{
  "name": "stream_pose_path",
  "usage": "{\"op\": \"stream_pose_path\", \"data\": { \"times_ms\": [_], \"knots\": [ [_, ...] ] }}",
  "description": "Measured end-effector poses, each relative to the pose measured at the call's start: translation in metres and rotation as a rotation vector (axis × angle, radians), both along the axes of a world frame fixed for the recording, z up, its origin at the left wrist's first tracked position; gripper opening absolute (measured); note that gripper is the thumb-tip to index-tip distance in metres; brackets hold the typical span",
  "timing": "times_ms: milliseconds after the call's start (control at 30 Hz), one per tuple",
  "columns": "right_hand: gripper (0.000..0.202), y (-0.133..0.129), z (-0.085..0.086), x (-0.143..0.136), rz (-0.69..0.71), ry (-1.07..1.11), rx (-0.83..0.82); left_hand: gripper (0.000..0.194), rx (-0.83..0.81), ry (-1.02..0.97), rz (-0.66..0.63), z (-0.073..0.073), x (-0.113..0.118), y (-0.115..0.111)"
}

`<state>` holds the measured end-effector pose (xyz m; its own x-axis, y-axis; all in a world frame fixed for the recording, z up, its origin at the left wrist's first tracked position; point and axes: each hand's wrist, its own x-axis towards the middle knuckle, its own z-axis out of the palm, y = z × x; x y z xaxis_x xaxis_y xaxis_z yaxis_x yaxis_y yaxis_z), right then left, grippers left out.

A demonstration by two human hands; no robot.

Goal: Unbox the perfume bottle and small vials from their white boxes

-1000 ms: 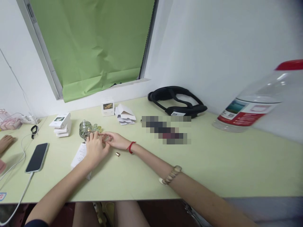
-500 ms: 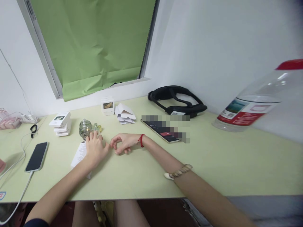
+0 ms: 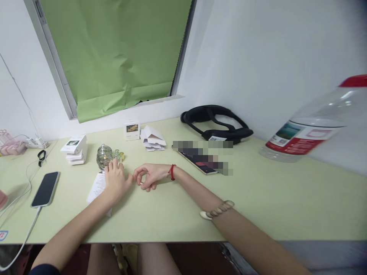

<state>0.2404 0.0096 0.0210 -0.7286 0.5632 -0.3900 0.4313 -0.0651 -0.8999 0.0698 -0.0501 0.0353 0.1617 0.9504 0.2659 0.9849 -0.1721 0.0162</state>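
My left hand [image 3: 116,181] lies palm down on the desk with its fingers stretched out. It partly covers a flattened white printed carton [image 3: 96,188]. Just beyond its fingertips stands a ribbed clear glass jar [image 3: 104,156], with small green and yellow glass-like pieces [image 3: 119,155] beside it. My right hand [image 3: 150,175], a red cord at its wrist, is close to my left thumb. Its thumb and fingers are curled into a pinch low over the desk; whatever lies between them is too small or hidden to name.
Small white boxes [image 3: 75,149] are stacked left of the jar. Another box [image 3: 132,131] and folded white cartons [image 3: 152,138] stand behind. A tablet-like device [image 3: 210,172], black headset [image 3: 218,122] and large bottle [image 3: 301,133] are on the right; a charging phone [image 3: 46,189] lies left.
My right thumb and fingertips have drawn closer together into a pinch. My left hand stays almost still, and the whole view has shifted very slightly.
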Motion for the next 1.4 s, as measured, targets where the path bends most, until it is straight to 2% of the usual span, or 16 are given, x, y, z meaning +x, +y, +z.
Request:
{"op": "stream_pose_path", "data": {
  "times_ms": [167,367,500,600,733,900,1233,1400],
  "knots": [
    [0.050,0.000,-0.004,-0.012,-0.137,0.033,0.069,0.033,-0.004,0.005,0.020,-0.001,0.000,0.000],
    [0.032,0.010,-0.023,-0.021,-0.418,0.185,0.299,0.035,-0.024,0.018,0.032,-0.003,-0.001,0.001],
    [0.020,0.016,-0.032,-0.021,-0.514,0.242,0.414,0.034,-0.028,-0.003,0.016,-0.003,-0.002,0.001],
    [0.018,0.018,-0.035,-0.022,-0.506,0.266,0.532,0.029,-0.037,-0.034,-0.042,0.000,0.000,0.001],
    [0.025,0.019,-0.039,-0.025,-0.422,0.317,0.704,0.020,-0.096,-0.026,-0.199,0.002,0.001,0.001],
    [0.032,0.017,-0.042,-0.028,-0.327,0.335,0.727,0.011,-0.256,0.009,-0.372,0.002,-0.001,0.002],
    [0.023,0.013,-0.035,-0.027,-0.399,0.214,0.867,0.021,-0.248,0.139,-0.386,-0.003,-0.001,0.002],
    [0.020,0.012,-0.033,-0.026,-0.468,0.197,0.886,0.023,-0.245,0.174,-0.376,-0.002,0.001,0.001]
  ]
}}
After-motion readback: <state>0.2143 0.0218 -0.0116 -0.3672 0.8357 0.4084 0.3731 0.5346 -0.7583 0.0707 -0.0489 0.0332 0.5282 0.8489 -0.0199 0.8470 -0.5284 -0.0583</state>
